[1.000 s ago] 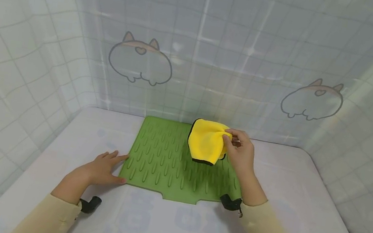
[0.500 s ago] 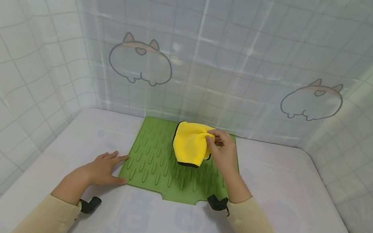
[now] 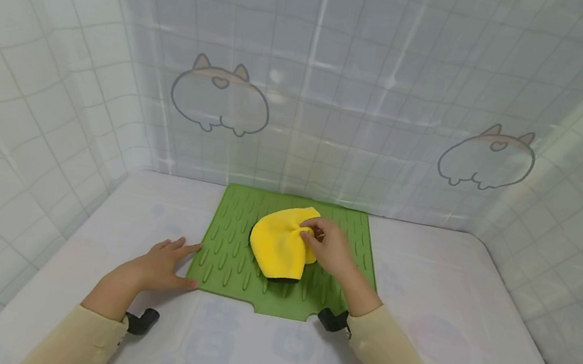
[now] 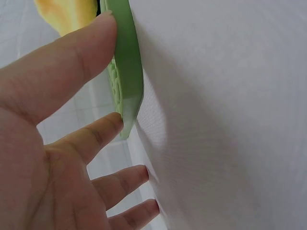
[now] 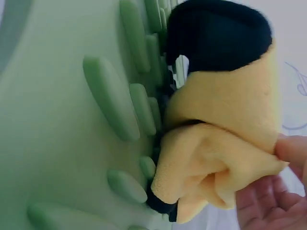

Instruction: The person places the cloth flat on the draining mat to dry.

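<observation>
A yellow cloth with black edging (image 3: 278,243) hangs in folds low over the middle of a green ribbed mat (image 3: 222,235). My right hand (image 3: 336,254) pinches a gathered bit of it between thumb and fingers. Seen from the right wrist, the folded cloth (image 5: 225,96) lies close against the mat's raised ribs (image 5: 110,98), its black border at the top. My left hand (image 3: 161,266) is spread at the mat's left edge. In the left wrist view, its thumb and index fingertips touch the mat's rim (image 4: 130,72), while other fingertips reach the white table cover.
Under the mat is a table with a pale printed cover (image 3: 425,279). Curtain-like walls with a grid pattern and cartoon animals (image 3: 221,97) rise at the back and both sides. A black wrist mount (image 3: 142,321) sticks out by each sleeve.
My right hand has carried the yellow cloth leftward and then nearer to me, lower over the mat's middle. The left hand stays at the mat's edge.
</observation>
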The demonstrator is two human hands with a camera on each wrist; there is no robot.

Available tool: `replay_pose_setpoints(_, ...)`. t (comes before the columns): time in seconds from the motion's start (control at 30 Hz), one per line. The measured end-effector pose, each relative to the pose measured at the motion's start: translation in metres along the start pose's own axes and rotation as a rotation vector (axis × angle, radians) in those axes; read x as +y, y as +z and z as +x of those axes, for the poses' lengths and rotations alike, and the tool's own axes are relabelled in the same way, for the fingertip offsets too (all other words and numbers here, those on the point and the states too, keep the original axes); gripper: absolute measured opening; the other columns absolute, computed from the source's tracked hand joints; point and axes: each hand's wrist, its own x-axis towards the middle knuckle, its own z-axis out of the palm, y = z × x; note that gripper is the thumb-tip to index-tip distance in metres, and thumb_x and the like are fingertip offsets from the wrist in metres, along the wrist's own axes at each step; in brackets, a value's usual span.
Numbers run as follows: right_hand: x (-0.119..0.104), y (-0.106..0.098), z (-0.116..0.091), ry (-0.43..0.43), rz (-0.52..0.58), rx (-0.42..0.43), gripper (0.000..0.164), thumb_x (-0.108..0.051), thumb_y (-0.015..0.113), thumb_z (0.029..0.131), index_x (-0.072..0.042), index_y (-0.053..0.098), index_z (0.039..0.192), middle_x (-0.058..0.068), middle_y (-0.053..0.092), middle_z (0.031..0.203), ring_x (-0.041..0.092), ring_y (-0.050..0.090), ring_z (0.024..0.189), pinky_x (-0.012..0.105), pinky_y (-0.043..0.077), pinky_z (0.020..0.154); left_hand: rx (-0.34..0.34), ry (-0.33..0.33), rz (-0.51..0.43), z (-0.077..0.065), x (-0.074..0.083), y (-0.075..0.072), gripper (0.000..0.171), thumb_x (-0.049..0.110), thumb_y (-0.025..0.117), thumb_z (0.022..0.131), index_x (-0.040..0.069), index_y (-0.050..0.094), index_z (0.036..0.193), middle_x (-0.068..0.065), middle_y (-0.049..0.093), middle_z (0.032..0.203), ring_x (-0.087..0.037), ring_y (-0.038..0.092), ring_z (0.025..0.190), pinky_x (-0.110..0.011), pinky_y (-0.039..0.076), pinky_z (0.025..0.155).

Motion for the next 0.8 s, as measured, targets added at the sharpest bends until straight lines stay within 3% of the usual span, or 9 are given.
replay_pose_setpoints(0.13, 0.003, 0.0, 0.001, 0.041, -0.022, -0.084, 0.013, -0.014, 0.068, 0.097, -0.011, 0.072, 0.109, 0.003, 0.059, 0.091, 0.019, 0.052, 0.078, 0.029, 0.047, 0.065, -0.001, -0.001, 0.003, -0.001, 0.001, -0.001, 0.089, 0.048, 0.078, 0.083, 0.006, 0.041, 0.152, -0.038, 0.026, 0.154, -0.064, 0.02, 0.138, -0.078, 0.027, 0.101)
replay_pose_setpoints(0.37, 0.007, 0.0, 0.002, 0.108, -0.052, -0.183, 0.015, -0.016, 0.067, 0.098, -0.011, 0.072, 0.111, 0.001, 0.063, 0.099, 0.019, 0.055, 0.083, 0.029, 0.05, 0.067, 0.002, -0.004, 0.001, 0.0, 0.0, 0.001, 0.089, 0.048, 0.078, 0.083, 0.006, 0.041, 0.152, -0.037, 0.026, 0.154, -0.064, 0.019, 0.138, -0.078, 0.026, 0.102)
replay_pose_setpoints(0.8, 0.002, -0.011, 0.0, 0.131, -0.012, -0.21, 0.019, -0.02, 0.068, 0.098, -0.013, 0.071, 0.115, 0.001, 0.066, 0.11, 0.019, 0.061, 0.094, 0.03, 0.054, 0.068, -0.005, 0.001, -0.005, -0.002, 0.002, -0.002, 0.089, 0.049, 0.077, 0.084, 0.006, 0.04, 0.153, -0.036, 0.025, 0.155, -0.063, 0.019, 0.139, -0.077, 0.026, 0.102)
